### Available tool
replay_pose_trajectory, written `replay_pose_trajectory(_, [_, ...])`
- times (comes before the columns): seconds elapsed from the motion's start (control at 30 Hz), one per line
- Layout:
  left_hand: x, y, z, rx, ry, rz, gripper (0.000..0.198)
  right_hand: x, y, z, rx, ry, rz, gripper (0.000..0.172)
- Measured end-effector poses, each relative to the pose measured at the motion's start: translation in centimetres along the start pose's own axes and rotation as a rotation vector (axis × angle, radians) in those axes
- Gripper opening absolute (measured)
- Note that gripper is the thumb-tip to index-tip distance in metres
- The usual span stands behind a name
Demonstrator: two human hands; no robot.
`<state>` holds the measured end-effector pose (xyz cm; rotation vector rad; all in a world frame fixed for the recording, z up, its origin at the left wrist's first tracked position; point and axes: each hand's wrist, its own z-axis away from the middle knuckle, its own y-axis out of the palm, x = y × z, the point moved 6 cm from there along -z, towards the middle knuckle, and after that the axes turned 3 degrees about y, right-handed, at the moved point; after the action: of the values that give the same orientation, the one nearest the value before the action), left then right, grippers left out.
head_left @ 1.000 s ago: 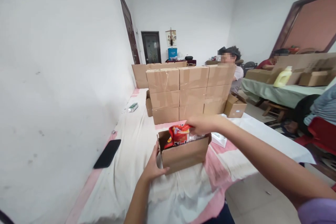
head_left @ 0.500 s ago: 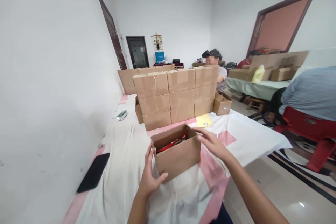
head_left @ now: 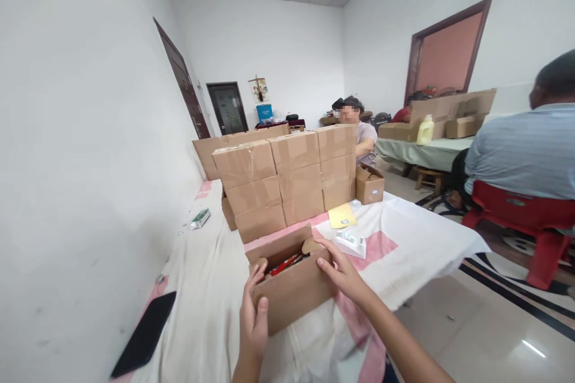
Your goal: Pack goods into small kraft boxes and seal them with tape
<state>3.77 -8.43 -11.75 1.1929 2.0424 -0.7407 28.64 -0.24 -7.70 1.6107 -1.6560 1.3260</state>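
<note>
An open cardboard box (head_left: 294, 299) stands on the cloth in front of me, with red and dark items (head_left: 285, 264) inside that I cannot make out. My left hand (head_left: 254, 308) grips its left end, fingers at the small side flap (head_left: 259, 266) and thumb along the front wall. At the other end, my right hand (head_left: 336, 267) has its fingers over the right side flap (head_left: 309, 245) and its thumb on the front wall. Both small flaps lean inward over the opening. The long back flap (head_left: 278, 244) stands up.
Behind the box rises a stack of taped cartons (head_left: 299, 176). A white packet (head_left: 350, 244), a yellow paper (head_left: 341, 215) and a smaller carton (head_left: 369, 184) are to its right. A black phone-like slab (head_left: 144, 335) and a small green-white pack (head_left: 200, 218) lie left. Other people sit beyond.
The box's two side flaps have come inward under my hands. My right hand has moved onto the right flap, leaving the white packet in sight. The camera view has tilted upward.
</note>
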Motion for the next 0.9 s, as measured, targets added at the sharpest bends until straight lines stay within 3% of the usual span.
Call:
replay_pose_trajectory(0.1, [0.8,0.0,-0.3,-0.087,-0.147,0.086,0.043,-0.7,0.6,0.4,-0.038,0.005,0.004,0.053])
replay_pose_trajectory(0.2, [0.7,-0.1,-1.0,-0.137,-0.225,0.108,0.055,-1.7,0.9,0.1,-0.093,0.020,0.031,0.068])
replay_pose_trajectory(0.33, [1.6,0.2,-1.3,-0.093,-0.326,0.138,0.066,-2.9,1.5,-0.6,-0.044,0.064,-0.024,0.077])
replay_pose_trajectory(0.47, [3.4,-0.6,-1.3,-0.066,-0.299,0.084,0.068,-3.1,1.6,-1.1,-0.010,0.033,-0.079,0.075])
replay_pose_trajectory(0.53, [3.5,-1.3,-1.6,-0.053,-0.233,-0.074,0.057,-3.1,1.3,-1.2,-0.047,0.002,-0.061,0.067])
replay_pose_trajectory(0.6, [2.2,-1.4,-2.0,0.032,-0.148,-0.325,0.043,-2.9,1.2,-1.3,-0.066,-0.046,-0.022,0.049])
replay_pose_trajectory(0.7, [-1.3,0.2,-2.7,0.221,-0.033,-0.766,0.032,-1.9,1.1,-1.0,-0.046,-0.108,0.046,0.029])
replay_pose_trajectory(0.8, [-4.6,2.8,-3.2,0.301,0.083,-0.985,0.040,-0.8,0.6,-0.4,0.009,-0.125,0.117,0.032])
replay_pose_trajectory(0.9, [-5.4,5.4,-3.2,0.419,0.162,-0.969,0.057,-1.3,-1.8,-0.6,0.044,-0.113,0.183,0.041])
